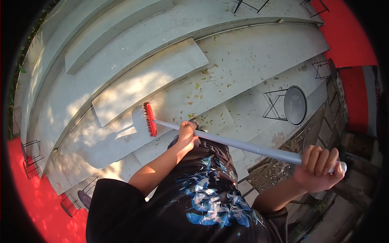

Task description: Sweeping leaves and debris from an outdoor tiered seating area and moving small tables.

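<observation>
A broom with a long pale handle (251, 147) slants across my body, its red head (150, 119) with dark bristles down on a pale concrete step at the left. My left hand (187, 133) is wrapped round the handle partway along, nearer the broom head. Close to the handle's top end, my right hand (318, 168) grips it with curled fingers, out to the right of my body. Yellow and green fallen leaves (197, 86) lie scattered on the step ahead of me, to the right of the broom head.
Wide concrete steps (259, 52) rise ahead in curved tiers, with a raised slab (162, 73) on one. At the right stands a round dark-topped table (295, 105) on thin black legs. Red surfaces (344, 36) border both sides. Rough dirt ground (275, 172) lies at the lower right.
</observation>
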Available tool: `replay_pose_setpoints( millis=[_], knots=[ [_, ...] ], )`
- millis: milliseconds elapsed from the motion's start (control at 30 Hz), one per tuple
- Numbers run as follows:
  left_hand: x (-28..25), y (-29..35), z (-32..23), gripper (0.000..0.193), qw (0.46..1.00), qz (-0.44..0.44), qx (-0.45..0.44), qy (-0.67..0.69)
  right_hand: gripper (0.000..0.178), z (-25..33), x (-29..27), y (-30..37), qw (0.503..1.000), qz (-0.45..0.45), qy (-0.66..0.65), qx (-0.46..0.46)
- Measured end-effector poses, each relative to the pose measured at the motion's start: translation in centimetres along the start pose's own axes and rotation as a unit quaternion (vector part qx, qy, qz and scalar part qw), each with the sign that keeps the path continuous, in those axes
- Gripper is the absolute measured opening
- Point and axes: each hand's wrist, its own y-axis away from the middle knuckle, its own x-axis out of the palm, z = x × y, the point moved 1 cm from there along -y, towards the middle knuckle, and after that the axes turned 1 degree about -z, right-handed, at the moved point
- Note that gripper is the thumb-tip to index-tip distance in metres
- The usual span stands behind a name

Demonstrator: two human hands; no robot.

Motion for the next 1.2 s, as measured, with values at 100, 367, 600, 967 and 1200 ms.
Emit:
replay_pose_setpoints(
  millis=[100, 367, 600, 967, 1200],
  knots=[
    [-5.8, -6.0, 0.2, 0.025, 0.997, -0.059, -0.035, 0.031, 0.028, -7.7, -1.1, -0.7, 0.997, -0.005, -0.039, 0.066],
    [2.1, -9.0, 0.3, 0.03, 0.994, 0.067, -0.077, 0.029, 0.027, -5.2, 0.8, -2.0, 0.999, 0.007, 0.05, 0.012],
    [11.1, -10.5, 0.6, 0.031, 0.983, 0.152, -0.094, 0.036, 0.026, -2.7, 1.3, -3.3, 0.989, 0.029, 0.129, -0.06],
    [19.5, -12.0, 1.4, 0.029, 0.974, 0.209, -0.086, 0.019, 0.024, -0.7, -1.5, -6.0, 0.978, 0.067, 0.164, -0.114],
    [27.7, -13.1, 2.9, 0.032, 0.972, 0.211, -0.088, 0.064, 0.023, 2.4, -6.5, -10.1, 0.971, 0.118, 0.167, -0.12]
  ],
)
